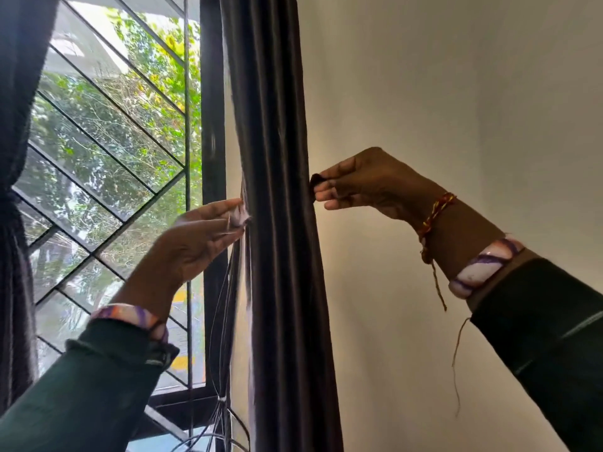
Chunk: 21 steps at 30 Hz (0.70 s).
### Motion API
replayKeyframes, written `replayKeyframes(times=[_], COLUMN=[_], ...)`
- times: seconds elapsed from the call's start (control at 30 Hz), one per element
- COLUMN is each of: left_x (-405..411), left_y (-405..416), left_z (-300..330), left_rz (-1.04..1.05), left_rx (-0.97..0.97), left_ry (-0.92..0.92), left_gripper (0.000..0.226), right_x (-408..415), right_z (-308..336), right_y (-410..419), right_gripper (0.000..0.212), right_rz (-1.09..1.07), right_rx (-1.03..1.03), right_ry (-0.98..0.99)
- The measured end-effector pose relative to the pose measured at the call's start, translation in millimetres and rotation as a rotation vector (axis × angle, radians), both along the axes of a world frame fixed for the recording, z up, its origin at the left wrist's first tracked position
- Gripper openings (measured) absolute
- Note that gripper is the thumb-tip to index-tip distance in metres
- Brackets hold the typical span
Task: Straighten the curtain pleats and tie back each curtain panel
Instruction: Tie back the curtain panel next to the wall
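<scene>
We find the right curtain panel (pixel 277 223) hanging as a narrow gathered column down the centre of the frame, its dark pleats running from the top edge to the bottom edge, between the window frame (pixel 213 125) and the pale wall (pixel 456 93). The left hand (pixel 199 239), at centre left, has its fingers brought together against the panel's left edge, pinching a small fold of fabric there. The right hand (pixel 365 182), at centre right, pinches a small dark piece of fabric (pixel 316 181) just at the panel's right edge; we cannot tell whether this piece is a tie-back end or part of the curtain itself. The two hands sit at either side of the panel, the right one slightly higher in the frame. At the far left edge of the frame, the left curtain panel (pixel 16 190) is cinched in at mid-height. Between the two panels, the window grille (pixel 107 151) shows diagonal bars with green foliage behind the glass. Thin cables (pixel 225 321) run down beside the window frame, in the lower centre. Both wrists carry bangles above dark green sleeves; the right wrist also bears a red and yellow thread (pixel 437 213) with loose ends hanging.
</scene>
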State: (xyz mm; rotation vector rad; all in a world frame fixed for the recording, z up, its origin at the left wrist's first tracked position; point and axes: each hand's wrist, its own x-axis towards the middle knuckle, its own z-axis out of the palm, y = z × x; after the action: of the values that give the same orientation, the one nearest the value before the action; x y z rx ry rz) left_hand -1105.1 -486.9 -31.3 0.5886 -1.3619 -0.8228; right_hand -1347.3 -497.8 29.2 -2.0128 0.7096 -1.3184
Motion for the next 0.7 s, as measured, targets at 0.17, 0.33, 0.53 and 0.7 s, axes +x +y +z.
replayKeyframes(times=[0.17, 0.33, 0.53, 0.7], left_x=[-32, -38, -20, -7], left_y=[-6, -42, -61, -59], left_z=[-4, -6, -5, 5], left_rz=[0.357, 0.479, 0.601, 0.603], left_rx=[-0.203, -0.058, -0.068, -0.056], left_ry=[-0.094, -0.062, -0.046, -0.08], left_gripper=[0.01, 0.03, 0.028, 0.021], right_x=[-6, 5, 45, 74], right_z=[-5, -25, -57, -69], right_y=[-7, -33, -66, -82], right_gripper=[0.028, 0.023, 0.064, 0.116], right_rz=[-0.142, -0.142, -0.144, -0.061], right_rx=[-0.207, 0.013, 0.163, 0.222], right_ry=[0.044, 0.098, 0.203, 0.015])
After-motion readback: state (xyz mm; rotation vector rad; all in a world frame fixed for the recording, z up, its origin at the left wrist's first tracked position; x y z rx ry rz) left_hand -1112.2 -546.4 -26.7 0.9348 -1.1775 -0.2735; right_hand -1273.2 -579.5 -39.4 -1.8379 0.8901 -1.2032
